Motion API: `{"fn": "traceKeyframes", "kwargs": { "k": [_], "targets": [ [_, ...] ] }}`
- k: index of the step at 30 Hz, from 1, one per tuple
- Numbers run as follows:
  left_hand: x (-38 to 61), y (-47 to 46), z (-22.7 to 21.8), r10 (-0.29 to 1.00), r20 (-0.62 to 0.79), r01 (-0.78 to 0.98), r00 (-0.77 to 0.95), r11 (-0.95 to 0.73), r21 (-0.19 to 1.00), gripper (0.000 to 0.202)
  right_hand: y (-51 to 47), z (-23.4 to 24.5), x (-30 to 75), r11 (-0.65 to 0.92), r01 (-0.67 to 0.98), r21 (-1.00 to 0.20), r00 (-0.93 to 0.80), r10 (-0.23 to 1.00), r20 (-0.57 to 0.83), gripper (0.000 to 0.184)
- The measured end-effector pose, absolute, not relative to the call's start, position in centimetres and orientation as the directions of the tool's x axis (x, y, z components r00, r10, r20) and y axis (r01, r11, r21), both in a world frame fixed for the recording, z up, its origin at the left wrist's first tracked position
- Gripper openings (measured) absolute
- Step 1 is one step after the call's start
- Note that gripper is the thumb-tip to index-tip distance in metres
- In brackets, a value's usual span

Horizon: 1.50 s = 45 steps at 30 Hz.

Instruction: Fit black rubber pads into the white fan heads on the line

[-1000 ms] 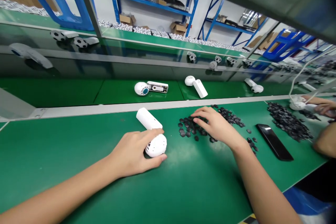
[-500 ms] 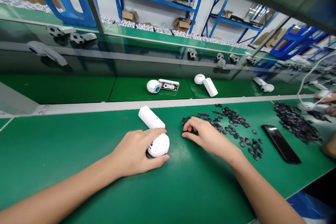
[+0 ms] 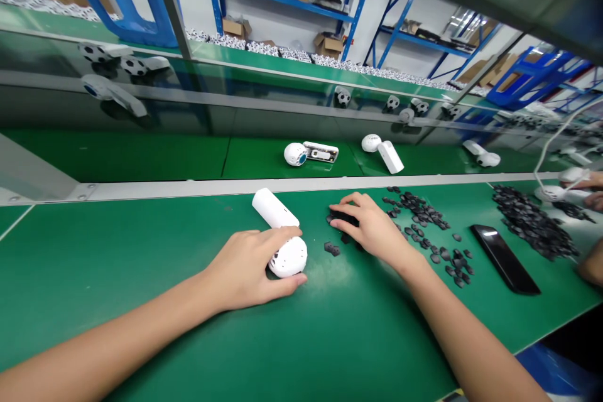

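My left hand [image 3: 257, 267] is closed around the round head of a white device [image 3: 289, 257]. That head has small dark marks, and the device's white oblong body [image 3: 275, 208] lies behind it on the green table. My right hand [image 3: 370, 226] rests over small black pieces [image 3: 348, 218], its thumb and fingers apart, with some pieces lying under and between the fingers. A few black pieces [image 3: 331, 249] sit apart, between both hands. More loose black pieces [image 3: 419, 207] are scattered to the right of my right hand.
Behind a pale rail [image 3: 207, 187] runs a green belt carrying a white device with an exposed inside [image 3: 321, 152] and another white device [image 3: 390, 157]. A black phone-like slab [image 3: 505, 259] and a dense black pile [image 3: 534, 223] lie right. Another person's hand [image 3: 594, 191] shows at the right edge.
My right hand has shifted slightly away from me and its fingers have spread. Several black pieces now show in front of it. Devices on the belt have moved right. My left hand keeps its hold.
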<state>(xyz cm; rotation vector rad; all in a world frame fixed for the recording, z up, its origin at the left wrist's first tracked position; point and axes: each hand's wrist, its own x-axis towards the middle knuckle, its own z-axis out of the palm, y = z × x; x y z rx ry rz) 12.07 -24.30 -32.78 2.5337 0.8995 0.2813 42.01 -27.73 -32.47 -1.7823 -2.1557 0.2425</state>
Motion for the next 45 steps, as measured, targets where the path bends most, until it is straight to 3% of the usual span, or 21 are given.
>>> {"fn": "traceKeyframes", "kwargs": {
  "k": [7, 12, 24, 30, 37, 45],
  "targets": [
    [12.0, -24.4, -32.9, 0.629, 0.057, 0.533, 0.775, -0.700, 0.476, 0.061, -27.0, -32.4, 42.0, 0.398, 0.845, -0.357, -0.352, 0.917, 0.190, 0.026],
    [11.8, -24.5, -33.0, 0.623, 0.065, 0.524, 0.779, -0.704, 0.479, 0.061, -27.1, -32.5, 41.7, 0.328, 0.811, -0.485, -0.279, 0.945, 0.172, 0.017],
    [11.9, -24.5, -32.9, 0.633, 0.077, 0.530, 0.770, -0.702, 0.475, 0.060, -29.4, -30.1, 42.0, 0.289, 0.810, -0.511, -0.327, 0.945, 0.016, 0.019],
    [11.6, -24.4, -32.3, 0.696, 0.075, 0.525, 0.714, -0.603, 0.601, 0.059, -29.8, -30.0, 40.4, 0.249, 0.820, -0.515, -0.344, 0.934, -0.097, 0.019],
    [11.5, -23.5, -32.7, 0.716, 0.093, 0.385, 0.692, -0.475, 0.792, 0.067, -30.0, -30.3, 39.1, 0.201, 0.783, -0.588, -0.298, 0.952, -0.072, 0.003],
    [11.7, -23.6, -33.1, 0.713, 0.104, 0.295, 0.693, -0.412, 0.862, 0.061, -30.5, -30.2, 38.0, 0.009, 0.600, -0.800, -0.213, 0.966, -0.149, 0.023]
  ]
}}
